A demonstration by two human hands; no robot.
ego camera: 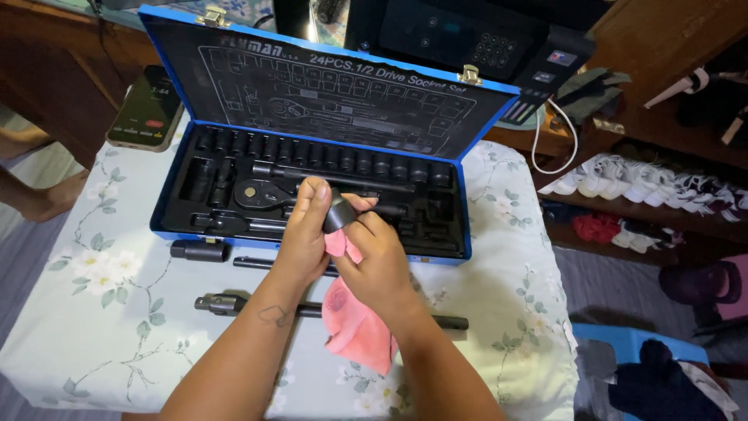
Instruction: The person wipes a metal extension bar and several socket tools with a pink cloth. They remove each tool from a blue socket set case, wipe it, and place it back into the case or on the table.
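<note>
Forearms enter from the bottom edge and meet just in front of the blue case [467,226], which serves as the landmark. Left hand [304,234] grips a black socket [337,210], thumb and fingers clamped round it, holding it up over the case's front rim. Right hand [378,265] pinches a pink cloth [354,320], pressing a fold of it against the socket's underside; the rest of the cloth hangs down toward the camera.

Case is open, lid standing upright at the back, black tray inside. A row of sockets [327,156] runs along the tray's far side; a ratchet [261,192] lies mid-tray, just behind the left hand.

In front of the case, on the floral tablecloth [101,312]: a loose socket [200,250] near the case's front left corner, a short bar [261,263] beside it, partly under the left hand, and a long bar with a jointed head [226,304] nearer the camera, passing under both wrists.

Left of the lid, a phone [146,109] lies screen up. Right of the case, a shelf of shoes [639,183].
</note>
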